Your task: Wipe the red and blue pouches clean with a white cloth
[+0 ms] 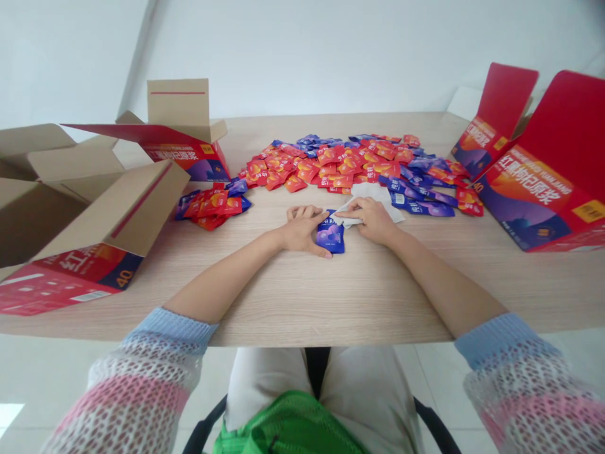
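A blue sachet (330,237) lies flat on the table in front of me. My left hand (302,231) pins it down, with the thumb along its lower left edge and a finger at its top; the other fingers curl on the tabletop. In my right hand (371,219) is a white cloth or tissue (373,194), pressed by the fingertips against the sachet's upper right corner. The cloth's loose part spreads behind that hand, reaching the nearby blue sachets.
Red and blue sachets (331,165) form a wide heap behind my hands. A smaller pile (213,205) lies to the left. Open red cartons stand at left front (94,265), left back (189,154), right front (543,195) and right back (486,135) on the wooden table (331,302).
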Motion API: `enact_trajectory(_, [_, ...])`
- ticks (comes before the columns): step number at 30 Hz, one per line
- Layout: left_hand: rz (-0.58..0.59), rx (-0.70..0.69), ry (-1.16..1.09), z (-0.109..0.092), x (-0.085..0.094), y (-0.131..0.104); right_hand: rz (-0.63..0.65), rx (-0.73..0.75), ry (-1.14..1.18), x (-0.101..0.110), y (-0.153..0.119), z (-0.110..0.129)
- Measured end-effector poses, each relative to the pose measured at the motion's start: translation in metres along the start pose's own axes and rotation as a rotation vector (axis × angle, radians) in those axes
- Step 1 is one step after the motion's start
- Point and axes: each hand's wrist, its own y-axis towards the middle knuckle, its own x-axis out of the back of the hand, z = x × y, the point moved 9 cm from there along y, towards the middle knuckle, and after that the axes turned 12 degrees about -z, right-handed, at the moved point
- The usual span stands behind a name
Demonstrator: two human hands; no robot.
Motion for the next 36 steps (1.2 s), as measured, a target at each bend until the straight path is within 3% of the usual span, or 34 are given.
enact_trajectory(7, [-0.062, -0.016, 0.019, 0.001, 0.001, -0.001, 0.044, 0.132, 0.135, -0.005, 0.002, 0.040])
enact_trajectory(11, [-0.097, -0.037, 0.012, -0.002, 0.003, -0.002, 0.074, 0.239, 0.340, 0.003, -0.003, 0.065])
enact_trajectory(15, [-0.099, -0.041, 0.004, -0.002, 0.003, -0.002, 0.086, 0.273, 0.424, 0.012, -0.008, 0.075])
enact_trajectory(24, [-0.073, -0.025, -0.006, 0.000, 0.001, -0.001, 0.006, 0.196, 0.059, 0.005, 0.002, 0.052])
enact_trajectory(30, [-0.066, -0.013, -0.018, -0.002, 0.001, -0.001, 0.052, 0.103, -0.211, 0.003, 0.001, 0.028])
enact_trajectory(36, [-0.081, -0.026, -0.007, -0.001, 0.000, -0.001, 0.101, 0.085, -0.237, 0.003, -0.002, 0.035])
